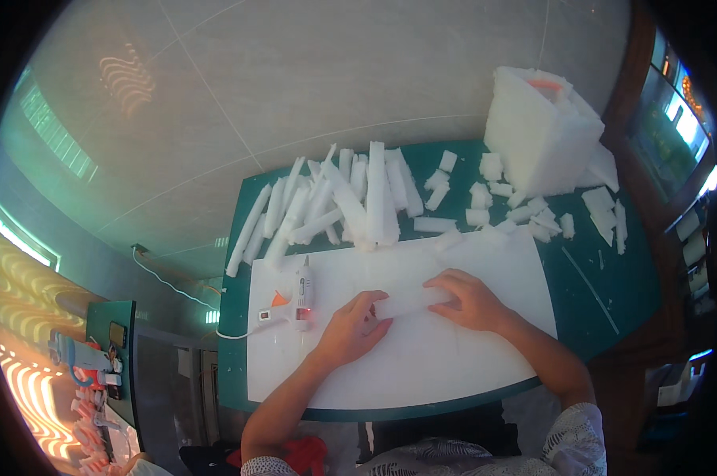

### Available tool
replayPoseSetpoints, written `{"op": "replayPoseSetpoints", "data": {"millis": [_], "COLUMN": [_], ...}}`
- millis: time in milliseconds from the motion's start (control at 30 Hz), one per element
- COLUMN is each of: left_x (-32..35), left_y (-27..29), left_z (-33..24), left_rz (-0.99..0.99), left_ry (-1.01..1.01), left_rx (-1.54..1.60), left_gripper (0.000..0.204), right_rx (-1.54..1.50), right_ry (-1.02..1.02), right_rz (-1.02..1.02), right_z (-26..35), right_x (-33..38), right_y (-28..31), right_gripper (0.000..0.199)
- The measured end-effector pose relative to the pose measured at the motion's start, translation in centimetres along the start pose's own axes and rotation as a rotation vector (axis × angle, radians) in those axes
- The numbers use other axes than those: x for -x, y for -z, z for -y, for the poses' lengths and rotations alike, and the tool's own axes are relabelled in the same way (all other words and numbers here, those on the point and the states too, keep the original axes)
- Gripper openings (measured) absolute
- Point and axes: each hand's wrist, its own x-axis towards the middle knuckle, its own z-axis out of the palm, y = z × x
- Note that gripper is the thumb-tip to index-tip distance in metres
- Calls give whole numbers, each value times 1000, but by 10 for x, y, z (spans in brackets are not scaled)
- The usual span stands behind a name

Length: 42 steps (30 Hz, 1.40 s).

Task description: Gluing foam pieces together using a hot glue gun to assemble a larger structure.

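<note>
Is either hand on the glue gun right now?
No, the glue gun lies on the white board, with a visible gap between it and the left hand, the nearer of the two.

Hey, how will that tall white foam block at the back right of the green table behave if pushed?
The tall white foam block probably feels light for its size, given its foam-like look. Its ragged edges and the broken white foam pieces nearby suggest it may crumble. Standing upright, it might tip if pushed near the top.

Blue-handled jug point(89, 356) near a green-topped side table point(99, 314), red cloth point(304, 455) lower down.
</note>
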Motion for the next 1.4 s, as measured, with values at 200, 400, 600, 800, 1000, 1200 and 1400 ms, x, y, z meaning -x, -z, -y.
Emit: {"op": "replayPoseSetpoints", "data": {"millis": [200, 400, 600, 800, 1000, 1200, 1400], "left_x": [2, 1, -7, -13, -15, -42, -128], "left_y": [2, 0, 14, 46, 66, 65, 28], "left_z": [8, 3, -17, -36, -49, -57, -22], "left_rz": [-9, 12, 23, 25, 169, 139, 119], "left_ry": [-6, -27, -48, -19, 22, -33, -297], "left_rx": [-89, -117, -102, -201, -229, -354, -559], "left_gripper": [44, 42, 42, 31, 21, 19, 22], "right_rx": [40, 56, -13, -65, -65, -70, -60], "right_ry": [18, 22, -15, 67, 55, 51, 56], "right_rz": [-17, -27, 7, 88, 72, 93, 103], "right_z": [3, -6, -13, -17, -13, -16, -22], "right_x": [-1, 3, 6, 4, 5, 4, 6], "right_y": [-3, -2, 4, 2, 2, 1, 3], "right_gripper": [33, 33, 31, 32, 37, 40, 45]}}
